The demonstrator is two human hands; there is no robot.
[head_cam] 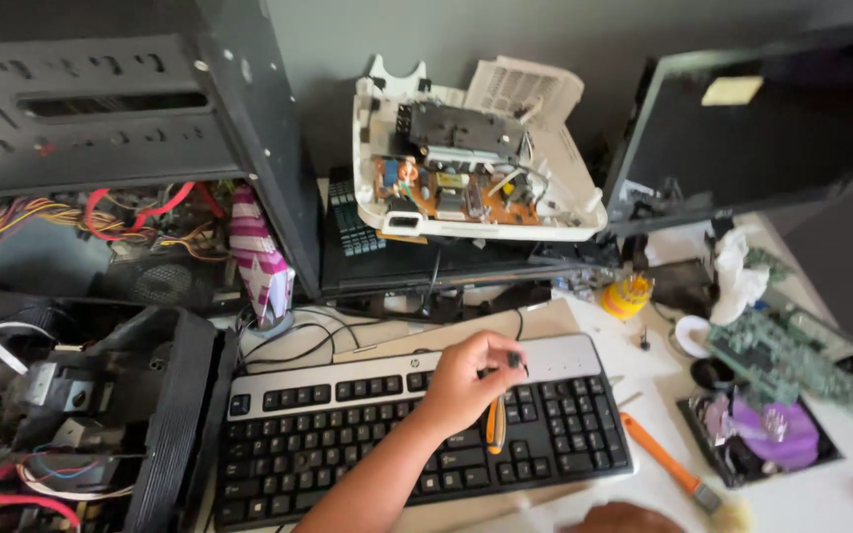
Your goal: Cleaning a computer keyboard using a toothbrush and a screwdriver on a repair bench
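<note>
Left hand (466, 380) is pinched around a small orange-and-black-handled screwdriver (495, 422), shaft hanging below the fingers onto the black-and-silver keyboard (426, 434), probably prying at keys. Right hand (624, 516) barely peeks in, grip unclear; an orange-handled brush (671, 466) lies beside it.

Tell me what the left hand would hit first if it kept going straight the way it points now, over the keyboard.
The left hand points up and right across the keyboard. Going straight on, it would probably pass the keyboard's top right corner and first meet the small yellow container, though depth is hard to judge.
</note>
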